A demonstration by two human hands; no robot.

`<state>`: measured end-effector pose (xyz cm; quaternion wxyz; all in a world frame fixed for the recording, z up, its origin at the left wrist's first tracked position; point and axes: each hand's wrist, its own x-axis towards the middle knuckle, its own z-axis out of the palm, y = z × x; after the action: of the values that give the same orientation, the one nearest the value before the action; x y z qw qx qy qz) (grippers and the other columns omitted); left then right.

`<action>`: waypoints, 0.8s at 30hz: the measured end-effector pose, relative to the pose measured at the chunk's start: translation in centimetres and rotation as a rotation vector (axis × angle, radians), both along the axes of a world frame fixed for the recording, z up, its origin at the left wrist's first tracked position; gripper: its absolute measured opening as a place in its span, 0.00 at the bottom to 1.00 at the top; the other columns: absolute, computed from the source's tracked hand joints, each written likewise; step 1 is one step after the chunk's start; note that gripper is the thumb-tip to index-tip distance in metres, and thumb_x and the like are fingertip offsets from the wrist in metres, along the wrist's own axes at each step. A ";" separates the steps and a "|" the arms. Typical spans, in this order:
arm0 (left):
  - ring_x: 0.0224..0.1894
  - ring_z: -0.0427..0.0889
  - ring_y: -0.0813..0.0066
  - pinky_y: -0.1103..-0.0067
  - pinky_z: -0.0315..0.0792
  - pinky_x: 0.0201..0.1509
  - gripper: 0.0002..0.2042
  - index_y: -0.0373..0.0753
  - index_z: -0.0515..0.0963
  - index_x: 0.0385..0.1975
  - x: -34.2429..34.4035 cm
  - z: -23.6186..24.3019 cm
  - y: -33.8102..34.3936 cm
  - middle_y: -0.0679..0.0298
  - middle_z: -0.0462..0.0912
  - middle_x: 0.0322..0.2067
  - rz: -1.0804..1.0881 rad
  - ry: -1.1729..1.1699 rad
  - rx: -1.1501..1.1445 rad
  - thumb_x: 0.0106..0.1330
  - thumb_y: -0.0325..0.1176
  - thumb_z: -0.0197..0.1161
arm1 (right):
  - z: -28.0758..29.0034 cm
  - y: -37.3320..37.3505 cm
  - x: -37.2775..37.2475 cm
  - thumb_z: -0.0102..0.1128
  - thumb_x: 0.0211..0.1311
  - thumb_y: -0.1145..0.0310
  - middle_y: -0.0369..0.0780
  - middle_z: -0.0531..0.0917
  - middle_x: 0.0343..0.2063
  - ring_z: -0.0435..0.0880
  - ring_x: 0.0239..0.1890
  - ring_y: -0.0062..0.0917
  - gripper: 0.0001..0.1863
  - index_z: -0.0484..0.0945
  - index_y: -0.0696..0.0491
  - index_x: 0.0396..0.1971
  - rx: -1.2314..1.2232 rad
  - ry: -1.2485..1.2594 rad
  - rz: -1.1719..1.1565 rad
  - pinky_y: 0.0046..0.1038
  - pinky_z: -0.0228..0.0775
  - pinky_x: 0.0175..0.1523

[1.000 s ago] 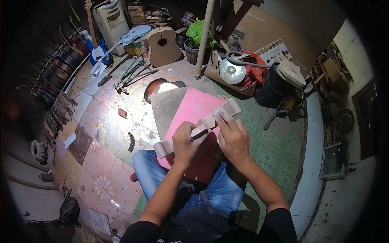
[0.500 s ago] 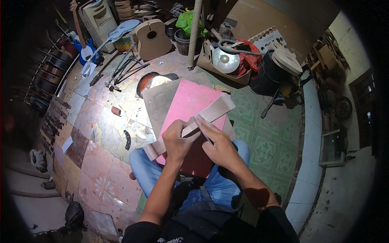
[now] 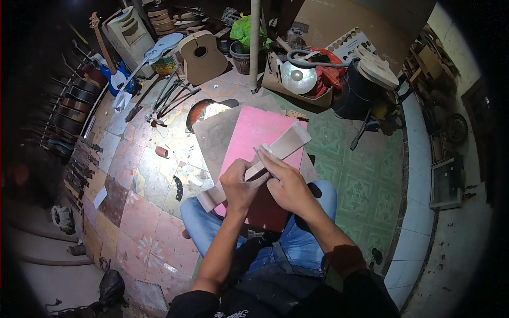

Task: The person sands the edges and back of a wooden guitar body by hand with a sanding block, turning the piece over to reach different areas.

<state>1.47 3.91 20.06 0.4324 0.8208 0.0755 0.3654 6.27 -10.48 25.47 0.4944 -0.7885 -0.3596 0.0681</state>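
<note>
A long pale wooden guitar neck (image 3: 284, 146) lies slantwise across a pink board (image 3: 253, 132) that rests on my lap and on a brown panel (image 3: 214, 139). My left hand (image 3: 239, 184) grips the neck around its middle. My right hand (image 3: 283, 177) presses on the neck just right of the left hand, with its fingertips on a small pale piece (image 3: 265, 153), perhaps sandpaper. I sit on the floor in blue jeans (image 3: 305, 241).
An unfinished acoustic guitar body (image 3: 202, 56) and a blue electric guitar (image 3: 114, 77) stand at the back. Clamps and tools (image 3: 168, 98) lie on the tiled floor. A dark bucket (image 3: 356, 95) stands right, a post (image 3: 255, 45) rises behind the board, guitar necks (image 3: 69, 106) line the left.
The view has shifted slightly. Both hands stay on the neck, and my right hand has slid a little along it toward the upper end.
</note>
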 end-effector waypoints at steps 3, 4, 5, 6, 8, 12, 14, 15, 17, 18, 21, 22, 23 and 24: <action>0.26 0.84 0.61 0.71 0.75 0.31 0.15 0.35 0.79 0.27 -0.1 -0.1 0.4 0.55 0.82 0.25 0.016 0.038 -0.023 0.47 0.31 0.81 | 0.0 -1.3 -1.9 0.46 0.53 0.84 0.57 0.72 0.66 0.69 0.70 0.47 0.34 0.70 0.64 0.65 -0.039 0.015 0.007 0.37 0.59 0.75; 0.26 0.84 0.61 0.71 0.75 0.31 0.15 0.35 0.79 0.27 -0.2 0.0 0.2 0.54 0.81 0.24 0.024 0.034 -0.038 0.48 0.31 0.80 | 0.3 -1.2 -1.4 0.46 0.53 0.84 0.57 0.72 0.65 0.69 0.70 0.47 0.33 0.71 0.65 0.64 -0.041 -0.036 0.010 0.39 0.61 0.73; 0.26 0.84 0.61 0.71 0.75 0.31 0.15 0.35 0.79 0.27 -0.2 -0.2 -0.2 0.54 0.81 0.24 0.018 0.037 -0.039 0.48 0.31 0.80 | 0.4 -0.7 -0.8 0.46 0.53 0.84 0.57 0.72 0.65 0.69 0.70 0.47 0.33 0.71 0.65 0.64 -0.042 -0.033 0.005 0.39 0.61 0.73; 0.25 0.84 0.62 0.71 0.75 0.31 0.15 0.35 0.78 0.27 -0.2 -0.3 -0.6 0.55 0.81 0.24 0.014 -0.002 -0.030 0.48 0.31 0.80 | 0.5 -0.2 -0.3 0.47 0.52 0.85 0.56 0.73 0.65 0.72 0.68 0.47 0.34 0.71 0.64 0.65 -0.053 -0.081 -0.009 0.39 0.65 0.70; 0.25 0.83 0.62 0.72 0.75 0.31 0.15 0.35 0.78 0.26 -0.1 -0.4 -0.2 0.55 0.81 0.24 0.017 -0.043 -0.016 0.48 0.31 0.80 | 0.6 0.1 -0.6 0.47 0.51 0.85 0.55 0.73 0.65 0.74 0.67 0.46 0.35 0.71 0.63 0.65 -0.059 -0.129 -0.017 0.40 0.69 0.66; 0.26 0.84 0.62 0.72 0.75 0.32 0.14 0.34 0.78 0.27 0.4 -0.5 0.3 0.54 0.81 0.24 0.045 0.010 -0.009 0.50 0.31 0.79 | 1.0 -1.1 -2.5 0.53 0.54 0.83 0.48 0.76 0.64 0.81 0.48 0.44 0.34 0.71 0.58 0.66 -0.237 -0.326 -0.087 0.38 0.76 0.52; 0.26 0.84 0.62 0.72 0.75 0.32 0.14 0.34 0.79 0.27 0.5 -0.3 0.1 0.54 0.81 0.24 0.069 -0.005 0.016 0.50 0.31 0.79 | 1.0 -0.5 -2.4 0.57 0.56 0.80 0.44 0.79 0.62 0.78 0.36 0.40 0.33 0.73 0.54 0.66 -0.306 -0.409 -0.137 0.36 0.78 0.46; 0.26 0.84 0.61 0.72 0.75 0.32 0.13 0.34 0.79 0.27 0.4 0.0 0.4 0.54 0.81 0.24 0.066 0.022 -0.046 0.50 0.30 0.79 | 0.8 -0.7 -2.3 0.57 0.56 0.80 0.44 0.79 0.62 0.78 0.36 0.40 0.33 0.73 0.54 0.66 -0.310 -0.406 -0.139 0.36 0.78 0.46; 0.26 0.84 0.61 0.72 0.75 0.32 0.13 0.34 0.79 0.28 0.5 0.2 0.5 0.54 0.81 0.24 0.062 0.043 -0.106 0.50 0.30 0.79 | 0.4 -0.5 -1.8 0.57 0.55 0.81 0.43 0.79 0.62 0.80 0.37 0.40 0.33 0.74 0.52 0.65 -0.245 -0.351 -0.093 0.37 0.78 0.47; 0.26 0.84 0.61 0.72 0.75 0.32 0.13 0.34 0.79 0.28 0.4 0.0 0.2 0.55 0.81 0.24 0.057 0.048 -0.093 0.50 0.30 0.79 | 0.4 -0.4 -1.9 0.57 0.55 0.81 0.43 0.79 0.62 0.80 0.37 0.40 0.33 0.74 0.52 0.65 -0.246 -0.352 -0.094 0.37 0.78 0.47; 0.26 0.84 0.60 0.71 0.75 0.32 0.13 0.34 0.79 0.27 0.0 -0.5 -0.3 0.54 0.81 0.24 0.059 -0.003 -0.027 0.50 0.30 0.79 | 0.9 0.1 -1.8 0.57 0.54 0.81 0.42 0.80 0.61 0.80 0.37 0.39 0.33 0.75 0.51 0.65 -0.251 -0.445 -0.124 0.38 0.77 0.49; 0.26 0.84 0.59 0.71 0.75 0.32 0.14 0.34 0.79 0.28 0.1 -0.5 -0.4 0.54 0.81 0.24 0.041 -0.001 0.005 0.49 0.31 0.79 | 1.7 0.7 -1.1 0.57 0.54 0.82 0.42 0.80 0.61 0.80 0.37 0.39 0.34 0.74 0.51 0.66 -0.323 -0.440 -0.119 0.38 0.78 0.49; 0.26 0.83 0.58 0.70 0.75 0.32 0.14 0.35 0.79 0.28 0.1 -0.4 -0.4 0.54 0.81 0.24 0.022 0.001 0.037 0.49 0.31 0.79 | 2.1 1.2 -0.8 0.57 0.53 0.83 0.42 0.80 0.61 0.81 0.37 0.39 0.36 0.74 0.50 0.66 -0.394 -0.435 -0.112 0.38 0.78 0.49; 0.27 0.83 0.56 0.69 0.75 0.33 0.14 0.35 0.79 0.28 -0.1 -0.1 -0.5 0.55 0.80 0.24 -0.009 -0.008 -0.023 0.47 0.31 0.79 | 1.8 0.8 -1.0 0.57 0.54 0.82 0.42 0.81 0.60 0.82 0.38 0.40 0.35 0.74 0.50 0.66 -0.297 -0.459 -0.111 0.37 0.78 0.48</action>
<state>1.40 3.42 19.93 0.4440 0.8146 0.0742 0.3658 5.32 -9.72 27.22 0.2819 -0.8656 -0.4046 -0.0874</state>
